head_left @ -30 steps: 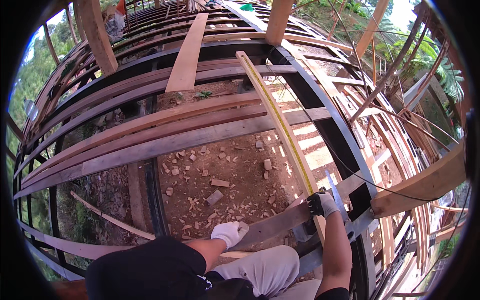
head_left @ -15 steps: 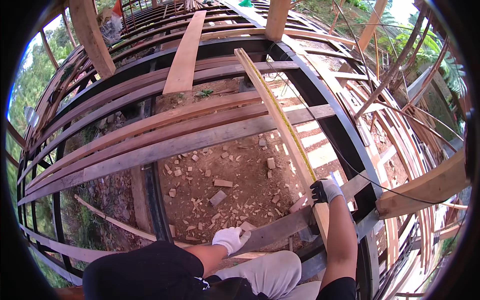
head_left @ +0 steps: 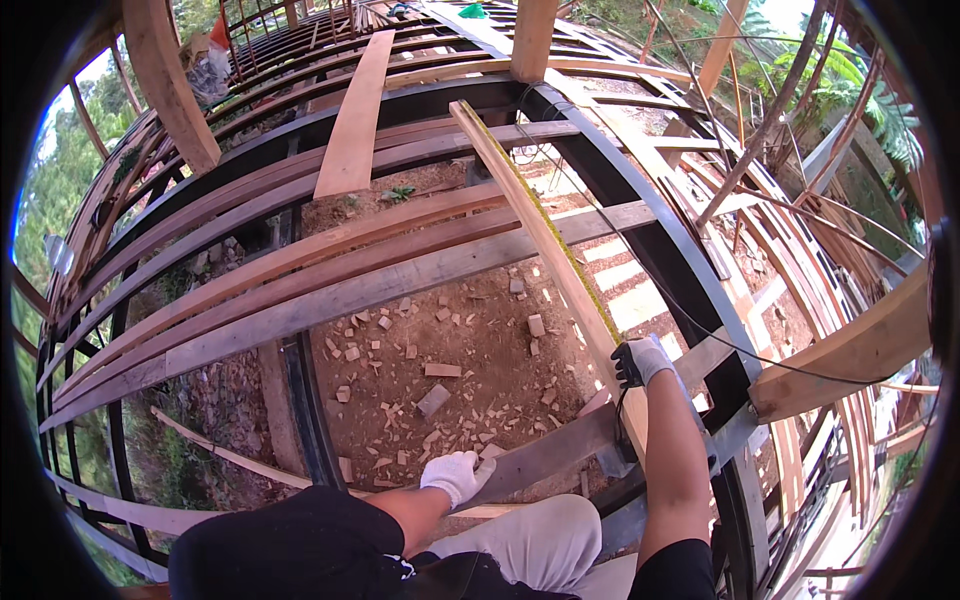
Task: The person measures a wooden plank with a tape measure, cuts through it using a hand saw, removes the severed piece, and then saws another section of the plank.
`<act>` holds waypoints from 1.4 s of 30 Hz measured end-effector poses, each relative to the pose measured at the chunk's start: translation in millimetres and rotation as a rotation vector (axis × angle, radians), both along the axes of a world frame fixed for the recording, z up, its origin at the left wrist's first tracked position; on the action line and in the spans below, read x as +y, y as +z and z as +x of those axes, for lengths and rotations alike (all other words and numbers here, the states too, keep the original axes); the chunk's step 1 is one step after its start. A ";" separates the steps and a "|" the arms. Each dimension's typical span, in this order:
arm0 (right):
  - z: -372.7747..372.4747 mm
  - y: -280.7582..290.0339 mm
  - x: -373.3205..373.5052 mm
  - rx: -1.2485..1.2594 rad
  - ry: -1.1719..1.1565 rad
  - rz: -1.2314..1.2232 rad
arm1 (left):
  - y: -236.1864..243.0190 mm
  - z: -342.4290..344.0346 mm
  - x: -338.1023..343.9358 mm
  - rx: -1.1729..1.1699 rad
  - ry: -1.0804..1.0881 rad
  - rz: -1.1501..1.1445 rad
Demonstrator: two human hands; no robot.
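My left hand (head_left: 455, 478), in a white glove, is closed over the near grey wooden joist (head_left: 550, 458), its thumb lying along the top. My right hand (head_left: 640, 362), gloved in white with dark fingers, is closed at the near part of a long pale timber (head_left: 540, 225) that runs away from me across the joists. A yellow tape measure blade (head_left: 572, 262) follows the timber's right edge and ends at my right fingers. Whatever part of the tape measure lies inside that hand is hidden.
Black steel beams (head_left: 610, 185) and wooden joists (head_left: 350, 282) frame an opening over a dirt floor (head_left: 375, 350) strewn with offcuts. A wide plank (head_left: 358, 120) lies across the far joists. Upright posts (head_left: 535, 40) and a dark cable (head_left: 690, 318) are nearby.
My right hand has shifted slightly forward along the timber. The tape blade now looks narrower and darker along the edge. My left hand stays on the joist; the view has turned slightly.
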State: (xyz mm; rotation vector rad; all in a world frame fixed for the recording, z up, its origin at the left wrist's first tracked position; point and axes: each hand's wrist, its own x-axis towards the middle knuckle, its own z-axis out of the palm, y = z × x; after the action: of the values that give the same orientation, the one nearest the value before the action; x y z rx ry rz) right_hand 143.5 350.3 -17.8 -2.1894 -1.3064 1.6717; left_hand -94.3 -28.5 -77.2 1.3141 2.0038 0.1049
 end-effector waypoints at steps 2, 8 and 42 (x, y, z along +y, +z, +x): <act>6.1 2.1 -11.4 0.082 0.007 0.107 | -1.3 0.5 0.8 0.015 -0.035 0.008; 93.5 8.9 -94.3 -0.268 0.295 0.287 | -8.0 13.5 4.7 0.055 -0.009 -0.064; 519.1 -20.3 -483.6 -0.869 -0.085 0.024 | 49.0 427.4 107.8 0.035 -1.392 0.791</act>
State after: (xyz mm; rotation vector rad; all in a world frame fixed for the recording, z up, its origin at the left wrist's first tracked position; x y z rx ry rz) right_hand 662.5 -133.3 -38.1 -3.0296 -1.2968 0.6335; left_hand 333.1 79.4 -28.2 2.8944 0.6400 0.2075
